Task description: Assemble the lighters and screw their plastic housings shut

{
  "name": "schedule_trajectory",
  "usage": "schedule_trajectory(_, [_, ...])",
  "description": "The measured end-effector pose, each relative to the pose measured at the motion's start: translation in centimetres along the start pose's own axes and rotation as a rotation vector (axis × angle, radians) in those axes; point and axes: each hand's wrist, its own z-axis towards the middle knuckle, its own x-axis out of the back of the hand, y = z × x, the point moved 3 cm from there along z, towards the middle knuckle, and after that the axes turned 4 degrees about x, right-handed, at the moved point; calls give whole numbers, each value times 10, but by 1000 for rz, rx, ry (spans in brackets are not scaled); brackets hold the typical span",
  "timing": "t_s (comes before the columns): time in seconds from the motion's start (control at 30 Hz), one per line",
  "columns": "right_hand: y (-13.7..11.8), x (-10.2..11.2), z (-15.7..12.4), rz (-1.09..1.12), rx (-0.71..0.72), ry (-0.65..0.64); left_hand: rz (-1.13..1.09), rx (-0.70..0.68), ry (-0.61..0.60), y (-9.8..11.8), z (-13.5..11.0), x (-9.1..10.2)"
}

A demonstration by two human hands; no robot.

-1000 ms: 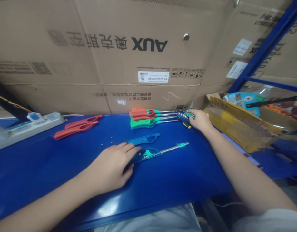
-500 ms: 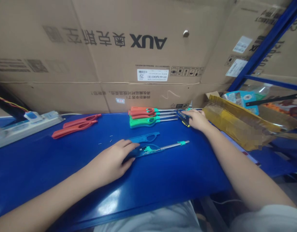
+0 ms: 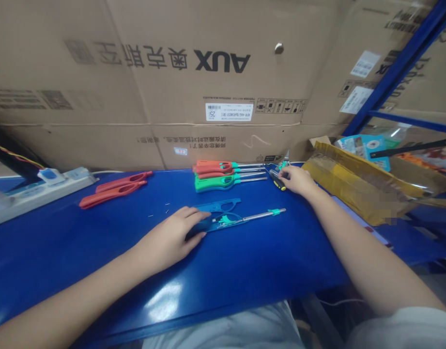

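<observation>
My left hand (image 3: 179,232) is closed around the rear end of an opened blue gas lighter (image 3: 226,220), keeping it on the table. Its teal inner part and long metal tube, with a teal piece near the tip, lie exposed. Just behind it rests a loose blue handle half (image 3: 228,205), partly covered by my fingers. Further back, my right hand (image 3: 297,179) has its fingers drawn together at the black and yellow handle of a screwdriver (image 3: 278,181). Small teal parts (image 3: 283,165) lie beyond those fingers.
Red and green lighters (image 3: 215,182) are stacked by the cardboard wall (image 3: 164,111). Two red handle halves (image 3: 114,192) and several tiny metal pins (image 3: 167,211) lie left. A power strip (image 3: 44,191) borders the left side; a yellow-taped box (image 3: 353,184) stands right.
My right hand's fingers have curled in from a stretched reach to a pinch at the screwdriver handle. My left hand and the blue lighter have shifted very slightly right.
</observation>
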Motion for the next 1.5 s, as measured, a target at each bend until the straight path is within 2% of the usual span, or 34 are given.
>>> schedule_trajectory(0.2, [6,-2,1,15,-147,-41,119,-11,-14,2,0,5])
schedule_trajectory(0.3, [4,6,-2,7,-190,-28,139,-1,-16,2,0,6])
schedule_trajectory(0.4, [-7,20,-7,28,-167,25,129,7,-25,1,1,5])
schedule_trajectory(0.5, [-32,34,-16,97,-26,112,116,4,-25,0,1,2])
schedule_trajectory(0.6, [-69,39,-32,216,150,150,93,3,-26,1,1,1])
schedule_trajectory(0.7, [-113,37,-58,568,539,166,66,4,-34,2,1,4])
schedule_trajectory(0.77, [-137,33,-77,671,709,122,59,4,-42,3,1,6])
schedule_trajectory(0.83, [-154,30,-92,732,818,109,57,17,-16,5,0,9])
schedule_trajectory(0.93, [-168,27,-105,784,885,77,21,23,62,9,0,12])
schedule_trajectory(1.07, [-175,26,-111,880,946,66,-103,-66,28,21,-1,7])
schedule_trajectory(1.17, [-174,25,-110,878,893,51,-168,-79,23,25,0,4])
schedule_trajectory(1.3, [-168,21,-105,828,783,37,-210,-13,68,22,1,5])
schedule_trajectory(1.5, [-169,22,-105,845,872,55,-285,22,34,18,1,2])
